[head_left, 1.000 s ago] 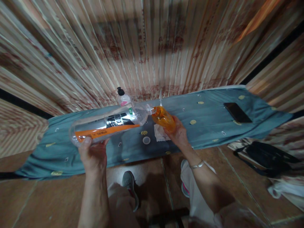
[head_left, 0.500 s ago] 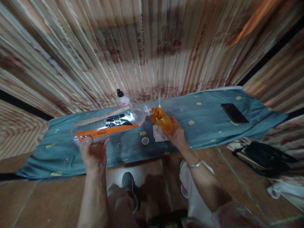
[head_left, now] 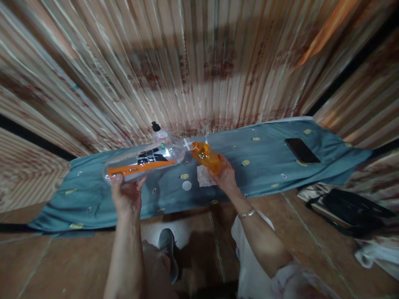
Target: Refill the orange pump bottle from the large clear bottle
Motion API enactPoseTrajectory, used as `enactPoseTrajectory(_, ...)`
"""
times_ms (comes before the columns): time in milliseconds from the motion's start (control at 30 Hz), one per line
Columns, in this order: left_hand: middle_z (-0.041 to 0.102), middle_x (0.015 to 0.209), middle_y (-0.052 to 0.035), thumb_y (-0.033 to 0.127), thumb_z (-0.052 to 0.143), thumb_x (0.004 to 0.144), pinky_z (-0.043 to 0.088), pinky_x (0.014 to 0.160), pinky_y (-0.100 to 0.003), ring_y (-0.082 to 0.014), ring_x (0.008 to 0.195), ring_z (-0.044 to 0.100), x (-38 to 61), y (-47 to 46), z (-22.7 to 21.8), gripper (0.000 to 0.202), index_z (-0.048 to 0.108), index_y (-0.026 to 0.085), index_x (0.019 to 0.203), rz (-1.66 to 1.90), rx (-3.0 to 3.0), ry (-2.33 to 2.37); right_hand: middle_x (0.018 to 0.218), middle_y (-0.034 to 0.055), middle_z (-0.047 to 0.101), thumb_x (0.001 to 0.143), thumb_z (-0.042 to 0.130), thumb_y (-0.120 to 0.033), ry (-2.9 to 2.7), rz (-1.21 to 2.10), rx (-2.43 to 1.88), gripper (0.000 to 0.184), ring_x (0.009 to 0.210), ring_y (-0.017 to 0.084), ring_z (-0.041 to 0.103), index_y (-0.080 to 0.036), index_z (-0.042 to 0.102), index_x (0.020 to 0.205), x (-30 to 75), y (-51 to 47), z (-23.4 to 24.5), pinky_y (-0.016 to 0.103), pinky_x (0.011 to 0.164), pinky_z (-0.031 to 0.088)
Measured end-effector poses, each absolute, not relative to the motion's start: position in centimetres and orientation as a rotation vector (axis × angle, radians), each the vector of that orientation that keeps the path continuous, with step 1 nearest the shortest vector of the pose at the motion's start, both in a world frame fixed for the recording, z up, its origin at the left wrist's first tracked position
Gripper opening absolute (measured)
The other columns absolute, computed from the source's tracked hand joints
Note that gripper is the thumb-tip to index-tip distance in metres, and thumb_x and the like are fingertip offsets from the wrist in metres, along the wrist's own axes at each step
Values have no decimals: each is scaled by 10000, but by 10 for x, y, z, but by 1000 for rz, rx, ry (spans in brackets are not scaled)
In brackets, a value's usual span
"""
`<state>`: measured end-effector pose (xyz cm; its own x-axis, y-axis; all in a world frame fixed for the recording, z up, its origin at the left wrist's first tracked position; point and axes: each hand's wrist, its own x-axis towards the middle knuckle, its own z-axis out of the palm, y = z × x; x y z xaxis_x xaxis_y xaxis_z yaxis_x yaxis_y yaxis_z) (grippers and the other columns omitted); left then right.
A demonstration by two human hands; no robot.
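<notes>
A large clear plastic bottle (head_left: 146,160) with an orange, black and silver label lies almost level in the air. Around its base end my left hand (head_left: 127,193) is closed from below. My right hand (head_left: 225,173) grips a small orange bottle (head_left: 206,156), see-through and tilted with its top toward the left. The two bottle mouths meet above the cloth; whether one sits inside the other I cannot tell. Below them lie a round white cap (head_left: 186,185) and a pale square packet (head_left: 204,176), partly covered by my right hand.
A teal patterned cloth (head_left: 264,153) covers the narrow table. At its back stands a pump bottle (head_left: 157,131) with a black top. A dark phone (head_left: 302,150) lies on the right. A black bag (head_left: 349,207) sits beyond the table's right front, and curtains (head_left: 193,62) hang behind.
The joined bottles and both hands have shifted slightly relative to the table, and the large bottle is a little more level. The view has moved a little. Both grips are the same.
</notes>
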<state>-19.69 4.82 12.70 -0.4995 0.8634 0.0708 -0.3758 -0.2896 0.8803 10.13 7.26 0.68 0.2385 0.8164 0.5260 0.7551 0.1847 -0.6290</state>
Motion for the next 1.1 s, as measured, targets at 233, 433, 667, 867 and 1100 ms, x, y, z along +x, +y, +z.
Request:
enactPoseTrajectory(233,758,1033,-26,437,800,612,627,674,-308,-208,850,713,-192,60,123,369,699,227,898,1932,682,1032,1261,179,718,799,708,-338,-1516,106,-1539,623,1184,350,694,-172,529,1372,105,75,7,509,1009,584)
enactPoseTrajectory(433,758,1001,-18,418,771,651,631,662,-304,-199,819,719,-185,62,127,324,690,229,902,1967,688,1019,1256,168,716,792,706,-341,-1511,124,-1517,637,1195,348,684,-191,518,1382,109,79,2,530,1009,570)
enactPoseTrajectory(667,756,1043,-17,454,743,680,599,660,-301,-215,882,727,-187,66,128,350,682,230,942,1982,727,1046,1224,149,731,807,695,-337,-1516,118,-1495,592,1153,327,695,-208,519,1357,108,77,5,497,989,577)
enactPoseTrajectory(867,738,1064,-43,510,791,587,585,661,-319,-227,894,705,-185,65,129,453,677,236,929,1987,724,1073,1268,175,713,802,693,-329,-1530,139,-1530,602,1185,350,685,-198,505,1360,109,75,8,502,998,565)
enactPoseTrajectory(1100,734,1091,-43,505,798,588,570,670,-319,-230,904,689,-185,65,131,453,669,243,934,2022,737,1065,1281,171,702,810,680,-345,-1571,189,-1568,585,1176,331,678,-173,524,1346,109,74,14,497,1001,563)
